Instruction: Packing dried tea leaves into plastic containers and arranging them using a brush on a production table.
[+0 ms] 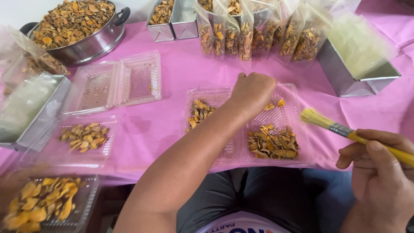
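My left hand [252, 90] reaches across into an open clear clamshell tray [297, 92] on the pink cloth. Its fingers are curled down at the tray's back edge, and what lies under them is hidden. Two loose orange slices [275, 104] lie just right of the hand. A pile of dried orange-brown slices [274, 144] fills the front of the tray's right half, and a smaller pile [199, 113] sits in its left half. My right hand [375, 164] grips a yellow-handled brush [345, 129], bristles pointing left, just off the tray's right edge.
An empty open clamshell [114, 82] lies at centre left. Trays of slices sit at the left [84, 137] and bottom left [41, 203]. At the back are a steel pot of slices [92, 45], filled clear bags [246, 34] and metal tins [345, 77].
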